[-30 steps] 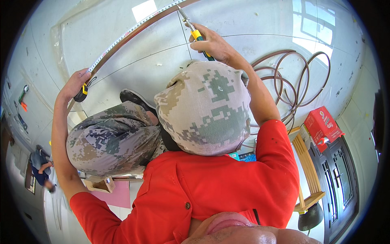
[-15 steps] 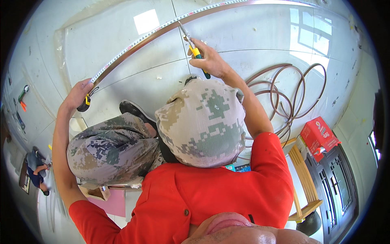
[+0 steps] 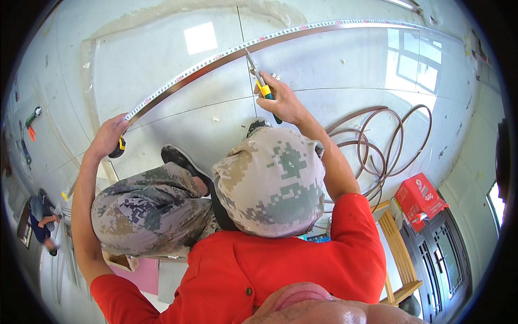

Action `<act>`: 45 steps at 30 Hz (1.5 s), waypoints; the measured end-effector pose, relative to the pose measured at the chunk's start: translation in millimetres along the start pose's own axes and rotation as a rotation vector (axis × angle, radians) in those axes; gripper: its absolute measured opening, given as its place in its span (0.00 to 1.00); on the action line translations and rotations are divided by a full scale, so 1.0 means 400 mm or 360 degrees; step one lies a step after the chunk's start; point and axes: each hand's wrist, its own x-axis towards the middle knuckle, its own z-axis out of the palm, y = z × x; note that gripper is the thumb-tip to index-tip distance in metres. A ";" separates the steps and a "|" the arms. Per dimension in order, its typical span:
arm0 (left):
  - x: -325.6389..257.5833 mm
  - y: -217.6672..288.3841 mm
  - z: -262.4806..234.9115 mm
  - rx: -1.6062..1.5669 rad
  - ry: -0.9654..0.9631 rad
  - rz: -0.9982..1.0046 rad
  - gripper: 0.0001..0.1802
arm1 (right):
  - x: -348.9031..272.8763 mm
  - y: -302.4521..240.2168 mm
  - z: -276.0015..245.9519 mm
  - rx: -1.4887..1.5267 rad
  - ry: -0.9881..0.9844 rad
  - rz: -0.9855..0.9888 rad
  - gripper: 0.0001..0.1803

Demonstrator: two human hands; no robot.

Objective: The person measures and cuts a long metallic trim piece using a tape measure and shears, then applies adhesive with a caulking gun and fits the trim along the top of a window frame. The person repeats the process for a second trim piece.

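My left hand [image 3: 109, 136] grips a black and yellow tape measure case [image 3: 116, 149] at the left end of a long shiny metal strip [image 3: 345, 24] lying on the pale tiled floor. The tape [image 3: 178, 81] is drawn out along that strip. My right hand [image 3: 284, 102] is closed on a hand tool with a yellow and green handle [image 3: 264, 89]; its metal tip touches the strip near the middle. A camouflage hat [image 3: 272, 181], a red shirt [image 3: 280, 264] and a bent knee in camouflage trousers [image 3: 145, 213] fill the lower middle.
A coil of brown hose [image 3: 380, 143] lies on the floor at the right. Beside it are a red box [image 3: 418, 195], a wooden stool [image 3: 398, 254] and a dark door [image 3: 448, 254]. Another person [image 3: 43, 221] crouches at the far left, near small tools [image 3: 29, 121].
The strip and both hands sit lower in the picture as the view shifted. Each hand keeps its grip; the tool tip stays at the strip.
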 end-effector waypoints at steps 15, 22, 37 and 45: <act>0.002 -0.008 0.002 -0.0082 -0.0041 -0.0005 0.21 | 0.017 -0.008 0.009 -0.0083 0.0086 -0.0074 0.34; 0.004 -0.012 -0.003 -0.0313 -0.0140 -0.0021 0.21 | 0.018 0.003 0.008 -0.0072 0.0106 -0.0097 0.22; 0.035 -0.031 -0.014 -0.0209 0.0154 0.0159 0.21 | 0.027 0.036 0.014 -0.0035 0.0089 -0.0119 0.39; 0.079 -0.023 -0.012 0.0380 0.0288 0.0489 0.18 | 0.056 0.175 0.032 -0.0212 0.0230 -0.0436 0.37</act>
